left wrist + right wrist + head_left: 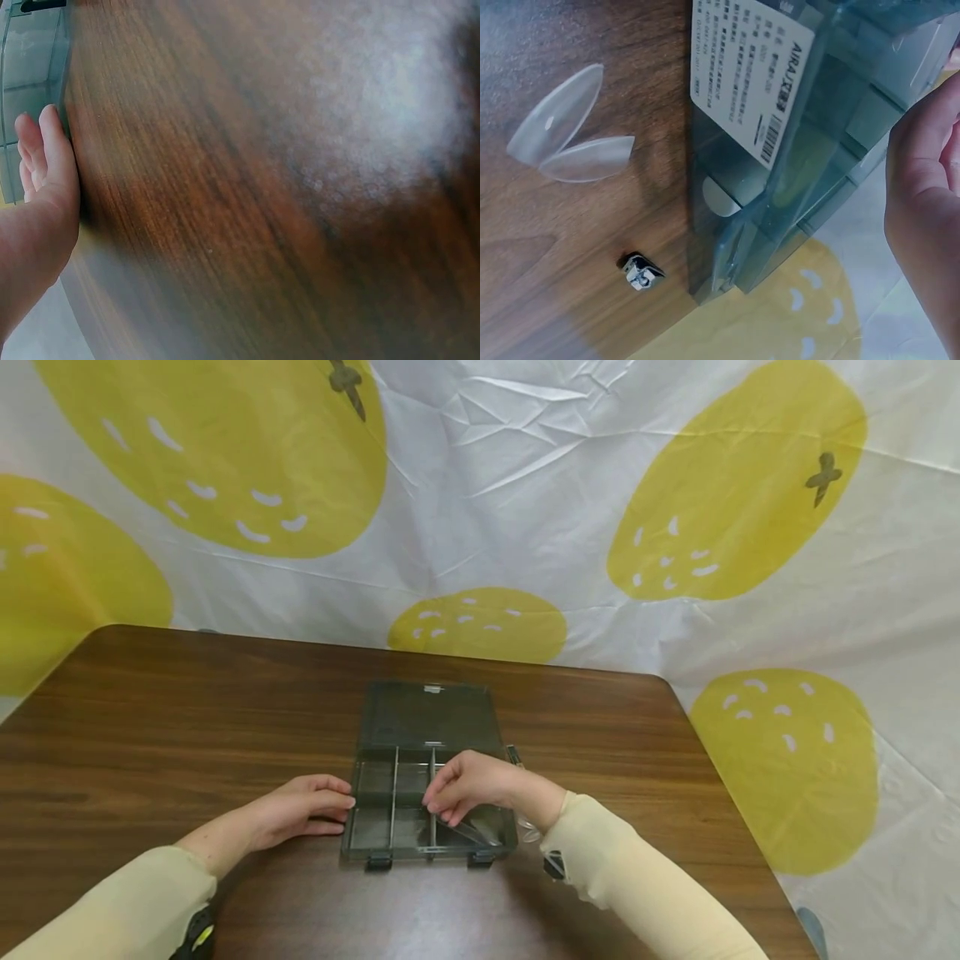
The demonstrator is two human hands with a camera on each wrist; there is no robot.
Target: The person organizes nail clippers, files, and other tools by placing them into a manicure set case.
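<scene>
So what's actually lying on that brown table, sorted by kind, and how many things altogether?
Smoky plastic compartment box, lid open: 1
Clear oval plastic pieces on the wood beside the box: 2
Small black clip-like part near the box's corner: 1
Hands at the box: 2, left hand resting against its side, right hand over the compartments
Total: 4 things, plus 2 hands

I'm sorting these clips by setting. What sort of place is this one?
Probably a staged tabletop recording spot rather than a lived-in room. A creased white sheet printed with yellow fruit hangs as a backdrop behind a brown wooden table, which carries little beyond an open compartment box that two hands work at.
</scene>
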